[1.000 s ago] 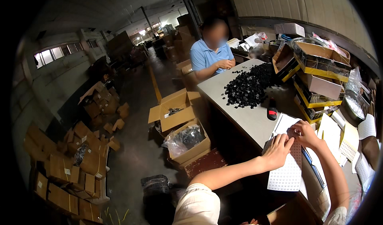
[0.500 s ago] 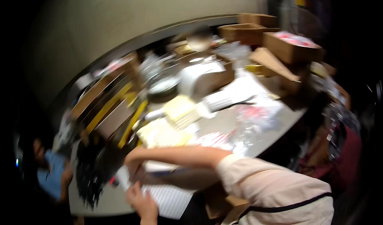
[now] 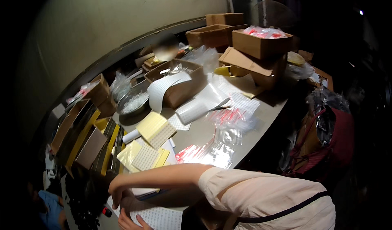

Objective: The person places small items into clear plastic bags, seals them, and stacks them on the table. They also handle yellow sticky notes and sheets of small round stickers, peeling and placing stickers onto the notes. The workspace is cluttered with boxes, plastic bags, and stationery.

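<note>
A white sticker sheet (image 3: 161, 217) printed with rows of small labels is at the lower edge of the view, near the table's front. My left hand (image 3: 130, 222) grips its lower part, thumb and fingers showing on top; the rest of that hand is cut off. From the right my sleeved right arm reaches across, and my right hand (image 3: 116, 190) bends down over the sheet's upper left corner. Its fingers are closed, and whatever is between them is hidden. Beside the sheet lies a small red and black object (image 3: 106, 212). A dark pile of thin black pieces (image 3: 81, 201) is left of my hands.
Yellow and white label sheets (image 3: 153, 128) lie stacked beyond my arm. Clear bags with red strips (image 3: 196, 153) spread over the grey table (image 3: 196, 137). A metal bowl (image 3: 134, 103) and cardboard boxes (image 3: 261, 45) stand behind. At right hangs a dark red bag (image 3: 341, 136); another person's blue clothing (image 3: 50, 209) shows at left.
The view has turned and steadied, so the table items appear further left and sharper. Both hands stay at the sticker sheet and now appear lower and further left.
</note>
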The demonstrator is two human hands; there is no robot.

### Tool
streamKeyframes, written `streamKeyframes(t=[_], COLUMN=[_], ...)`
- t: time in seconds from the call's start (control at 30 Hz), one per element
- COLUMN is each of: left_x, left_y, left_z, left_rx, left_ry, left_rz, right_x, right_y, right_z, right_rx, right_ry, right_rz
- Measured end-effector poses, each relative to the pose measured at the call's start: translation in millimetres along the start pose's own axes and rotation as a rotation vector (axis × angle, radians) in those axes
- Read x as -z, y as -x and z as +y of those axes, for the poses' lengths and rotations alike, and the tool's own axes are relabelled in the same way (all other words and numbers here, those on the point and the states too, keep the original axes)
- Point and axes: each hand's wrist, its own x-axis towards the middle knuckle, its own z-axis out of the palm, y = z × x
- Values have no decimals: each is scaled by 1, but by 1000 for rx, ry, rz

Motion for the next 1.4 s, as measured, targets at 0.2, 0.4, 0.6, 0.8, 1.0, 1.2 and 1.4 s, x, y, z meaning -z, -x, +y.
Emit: streamKeyframes(t=[0.2, 0.4, 0.6, 0.8, 1.0, 1.2, 1.4], left_x=[1, -4, 11, 6, 2, 5, 27], left_y=[11, 4, -9, 0, 3, 10, 9], left_z=[-26, -42, -40, -46, -41, -35, -9], left_rx=[147, 98, 171, 176, 180, 197, -226], left_ry=[211, 184, 258, 264, 253, 139, 116], left_rz=[-125, -27, -16, -11, -22, -103, -218], right_x=[-8, -15, -22, -33, -48, -52, -58], right_y=[-13, -21, -31, -51, -53, -47, -48], right_z=[-4, 26, 28, 45, 43, 42, 48], right_rx=[169, 286, 370, 317, 314, 349, 403], right_ry=[107, -219, 168, 183, 274, 194, 134], right_rz=[88, -7, 430, 756, 901, 958, 965])
